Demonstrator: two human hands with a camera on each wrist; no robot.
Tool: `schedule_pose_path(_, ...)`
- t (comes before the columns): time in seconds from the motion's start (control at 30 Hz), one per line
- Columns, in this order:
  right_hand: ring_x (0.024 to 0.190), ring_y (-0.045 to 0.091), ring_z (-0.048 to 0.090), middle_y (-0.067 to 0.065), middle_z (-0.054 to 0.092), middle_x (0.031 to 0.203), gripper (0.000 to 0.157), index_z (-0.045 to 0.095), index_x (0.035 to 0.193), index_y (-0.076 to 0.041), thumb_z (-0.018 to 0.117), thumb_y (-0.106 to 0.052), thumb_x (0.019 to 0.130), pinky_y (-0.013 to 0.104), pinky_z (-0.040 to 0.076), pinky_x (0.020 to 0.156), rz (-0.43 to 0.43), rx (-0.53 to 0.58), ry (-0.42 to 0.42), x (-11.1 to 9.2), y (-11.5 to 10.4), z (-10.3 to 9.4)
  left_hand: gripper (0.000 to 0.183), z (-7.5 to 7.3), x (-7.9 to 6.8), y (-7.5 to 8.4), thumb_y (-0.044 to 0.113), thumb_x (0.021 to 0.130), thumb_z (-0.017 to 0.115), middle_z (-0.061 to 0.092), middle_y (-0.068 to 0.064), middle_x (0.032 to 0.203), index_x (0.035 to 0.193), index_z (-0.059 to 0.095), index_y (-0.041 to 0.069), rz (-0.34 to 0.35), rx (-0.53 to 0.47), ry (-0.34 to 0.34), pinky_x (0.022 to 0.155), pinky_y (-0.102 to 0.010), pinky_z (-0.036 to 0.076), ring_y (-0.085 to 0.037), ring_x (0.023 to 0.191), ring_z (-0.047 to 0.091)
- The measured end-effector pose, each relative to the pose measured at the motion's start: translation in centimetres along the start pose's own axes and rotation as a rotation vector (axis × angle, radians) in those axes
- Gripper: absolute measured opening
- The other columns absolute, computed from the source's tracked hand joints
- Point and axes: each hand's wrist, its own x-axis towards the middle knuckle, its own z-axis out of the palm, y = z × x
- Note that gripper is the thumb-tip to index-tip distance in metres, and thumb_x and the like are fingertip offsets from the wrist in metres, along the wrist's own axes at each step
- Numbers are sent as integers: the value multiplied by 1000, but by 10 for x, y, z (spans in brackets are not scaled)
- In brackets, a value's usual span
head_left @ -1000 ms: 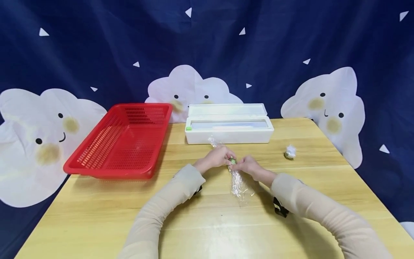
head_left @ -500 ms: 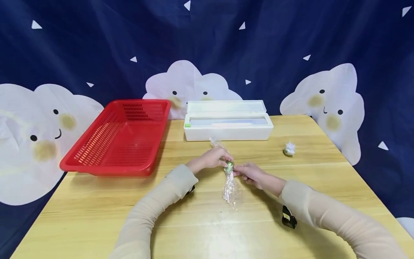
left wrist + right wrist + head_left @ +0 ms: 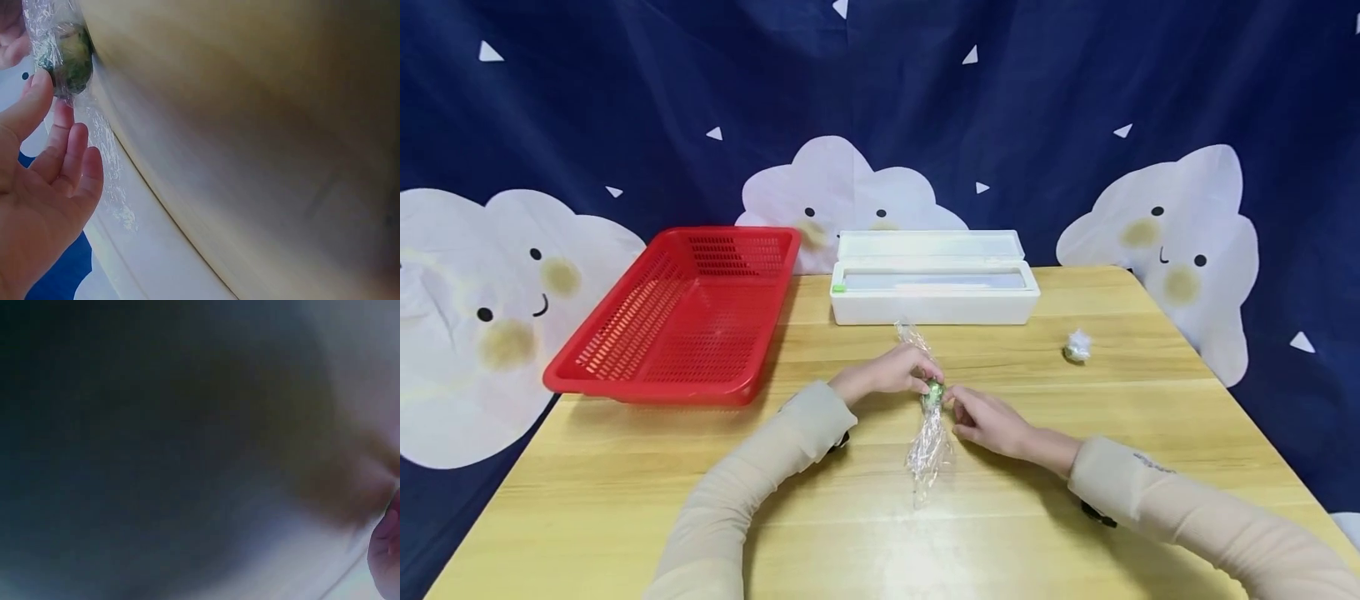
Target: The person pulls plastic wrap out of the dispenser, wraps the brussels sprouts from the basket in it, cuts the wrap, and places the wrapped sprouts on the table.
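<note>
A small round green thing [image 3: 933, 393] lies in clear cling film [image 3: 929, 442], its loose ends trailing toward the box and toward the near edge. My left hand [image 3: 898, 369] pinches this bundle between thumb and index finger; in the left wrist view, the dark green lump [image 3: 74, 59] shows through the film above the left hand [image 3: 53, 169], other fingers bent loosely. On the bundle's right side, my right hand [image 3: 994, 423] has its fingertips at the film, fingers loosely bent. The right wrist view is dark and blurred, with only part of the right hand [image 3: 384, 550] visible.
A white cling film box [image 3: 934, 310] with a raised lid and a green slider stands at the back. To the left sits a red perforated basket [image 3: 745, 387]. A small wrapped ball [image 3: 1077, 346] lies on the wooden table [image 3: 880, 533] at right.
My right hand has drawn back from pinching the film to just touching the bundle's side. The film's near end now hangs lower and straighter. My left hand keeps its pinch.
</note>
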Motion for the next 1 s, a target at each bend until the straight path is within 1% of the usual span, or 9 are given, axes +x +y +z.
schedule_pose_path(0.1,64,7,47,-3,52,75,39,48,108,-8,69,-2,75,18,41,54,-68,-58,-8,3,-3,3,26,0,2,0,4,77,69,67,-7,103,102,68,3,-18,-29,1,84,-22,44,-15,89,59)
schedule_pose_path(0.2,60,8,47,0,53,76,40,48,109,-8,68,-2,75,14,37,47,-132,-130,31,8,-6,6,25,0,3,-1,4,77,69,67,-7,103,102,68,2,-21,-37,-1,83,-19,44,-15,89,59)
schedule_pose_path(0.3,55,8,46,2,57,79,32,52,102,-11,67,-1,76,12,32,41,-174,-182,67,12,-8,8,24,0,4,-1,5,77,69,67,-8,103,101,68,2,-13,-36,0,83,-19,44,-15,89,60)
schedule_pose_path(0.4,50,6,45,1,60,82,22,54,94,-13,66,-5,78,11,29,39,-170,-216,79,14,-7,10,24,1,5,-1,3,77,69,67,-8,102,101,68,2,-13,-44,-6,83,-19,44,-15,88,59)
schedule_pose_path(0.53,58,12,59,4,65,87,11,61,91,-12,65,-11,81,16,42,46,-155,-220,111,15,-6,10,23,2,5,0,4,77,69,68,-6,98,100,68,3,-17,-31,-11,81,-19,44,-14,86,59)
schedule_pose_path(0.6,70,19,65,10,67,94,9,65,90,-11,66,-12,81,23,50,55,-141,-188,137,16,-6,9,23,2,5,0,5,77,70,68,-6,96,100,68,3,-17,-24,-9,79,-19,44,-13,84,58)
schedule_pose_path(0.67,75,20,65,10,66,93,9,67,90,-10,66,-14,81,27,52,62,-92,-135,151,18,-6,8,22,2,5,0,4,77,69,68,-7,94,99,69,3,-11,-26,-8,78,-17,44,-12,82,57)
schedule_pose_path(0.83,63,7,50,2,62,81,5,69,84,-9,67,-8,80,20,44,56,118,85,161,23,-6,7,19,2,4,-2,3,79,68,67,-9,91,98,69,1,18,-59,2,74,-16,45,-10,77,54)
schedule_pose_path(1.0,57,13,53,10,63,80,7,66,82,-1,63,4,79,20,45,53,226,301,160,28,-7,5,21,0,3,0,8,79,69,67,-9,88,99,69,1,6,-69,22,71,-16,45,-7,74,53)
